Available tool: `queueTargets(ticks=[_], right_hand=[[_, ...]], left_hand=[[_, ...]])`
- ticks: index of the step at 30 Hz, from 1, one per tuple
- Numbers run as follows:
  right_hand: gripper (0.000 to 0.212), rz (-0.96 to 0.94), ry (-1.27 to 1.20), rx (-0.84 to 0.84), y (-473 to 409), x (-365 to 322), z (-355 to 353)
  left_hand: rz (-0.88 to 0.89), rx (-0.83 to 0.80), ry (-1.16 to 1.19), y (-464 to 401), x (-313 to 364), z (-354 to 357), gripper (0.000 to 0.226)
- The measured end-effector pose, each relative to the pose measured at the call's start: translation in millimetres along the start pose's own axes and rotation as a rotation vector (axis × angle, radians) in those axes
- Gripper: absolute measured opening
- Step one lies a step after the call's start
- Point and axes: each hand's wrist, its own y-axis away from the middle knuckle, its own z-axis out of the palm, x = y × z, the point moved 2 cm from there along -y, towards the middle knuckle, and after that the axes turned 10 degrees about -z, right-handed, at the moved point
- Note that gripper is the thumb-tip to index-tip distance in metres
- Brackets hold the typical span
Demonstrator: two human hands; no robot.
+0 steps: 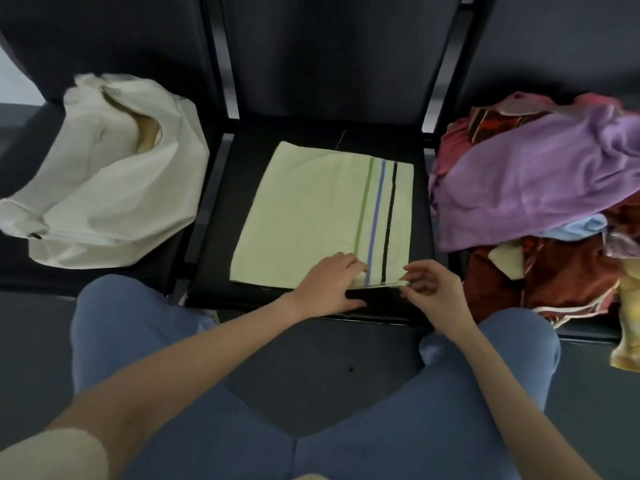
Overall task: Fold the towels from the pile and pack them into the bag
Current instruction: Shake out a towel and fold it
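Two hands work the near edge of a pale green striped towel lying flat on the centre chair seat. Left hand and right hand pinch its lower-right hem; soft, light cloth, best held at corners. Bag sits left, pile right.

no readable text, no labels, no brands, no numbers, no signs anywhere in view, nothing legible on any cloth or surface

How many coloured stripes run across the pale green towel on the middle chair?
3, side by side on the pale green towel's right part: green stripe, blue stripe, black stripe.
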Motion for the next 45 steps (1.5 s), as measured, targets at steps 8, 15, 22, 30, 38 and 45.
queueTargets(ticks=[8,15,22,30,38,45], right_hand=[[0.021,0.184,-0.205,-0.025,-16.9,-3.7,-20.5],[0.032,0.551,-0.256,0.068,-109.6,28.4,-5.1],[0.044,0.468,-0.279,0.417,-201.1,36.8,0.2],[0.033,0.386,-0.231,0.528,-209.8,38.8,-17.8],[0.014,0.086,0.129,0.519,-212.7,-23.3,-3.2],[0.035,0.013,0.266,0.406,-241.6,-73.4,88.4]], left_hand=[[0.051,0.148,0.136,-23.8,30.6,12.9,0.016],[-0.027,0.149,0.228,-20.2,37.3,-14.6,0.016],[-0.257,-0.082,0.614,-16.8,28.1,-30.0,0.013],[-0.451,-0.31,0.965,-13.6,27.5,-34.1,0.009],[-0.454,-0.356,1.089,27.5,11.1,-44.6,0.008],[-0.576,-0.24,1.159,60.9,-44.6,-62.9,0.016]])
